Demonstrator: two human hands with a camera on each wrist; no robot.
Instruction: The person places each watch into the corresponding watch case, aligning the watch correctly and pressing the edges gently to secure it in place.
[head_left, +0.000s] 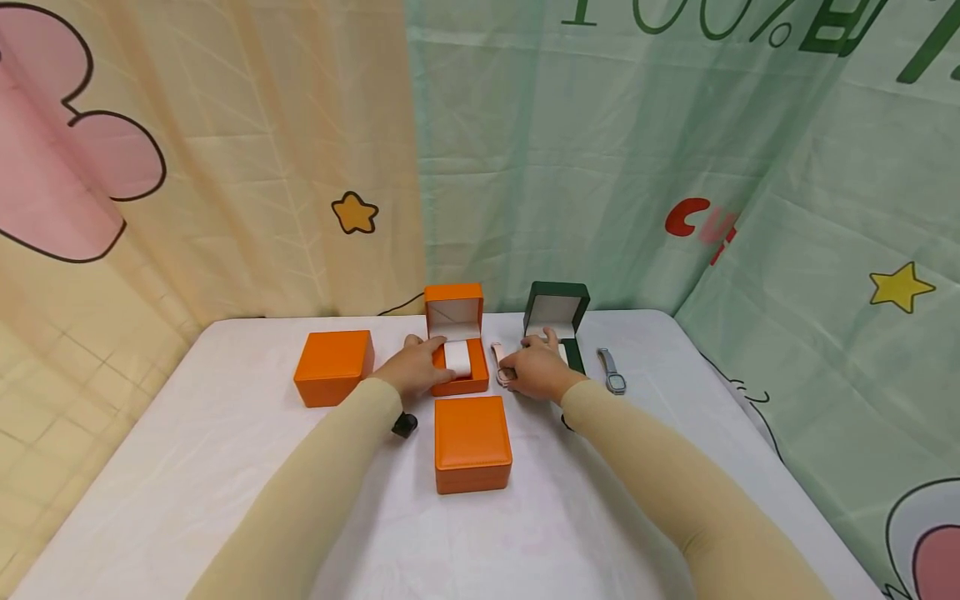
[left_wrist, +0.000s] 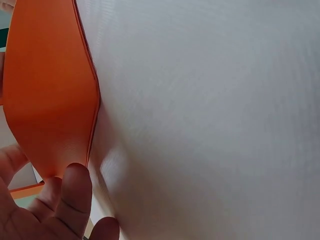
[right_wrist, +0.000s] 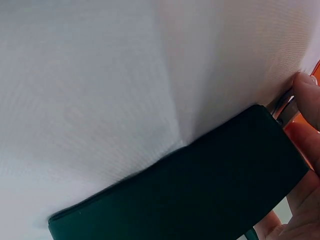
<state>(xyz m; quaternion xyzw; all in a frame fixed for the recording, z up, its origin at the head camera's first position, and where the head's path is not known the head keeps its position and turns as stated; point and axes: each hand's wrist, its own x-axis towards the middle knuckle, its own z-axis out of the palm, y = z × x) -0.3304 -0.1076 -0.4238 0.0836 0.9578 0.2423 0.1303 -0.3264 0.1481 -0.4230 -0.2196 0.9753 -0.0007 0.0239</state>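
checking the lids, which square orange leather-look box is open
The orange box at the left hand: its lid stands raised, while the orange boxes farther left and in front are closed.

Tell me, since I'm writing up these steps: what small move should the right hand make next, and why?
Probably lift the pinkish watch slightly toward the open orange box: the right hand pinches that watch right beside the box, the left hand grips the box, and no watch shows on the white cushion inside it.

cartoon-print curtains behind | white-covered table | left grid, possibly tiles
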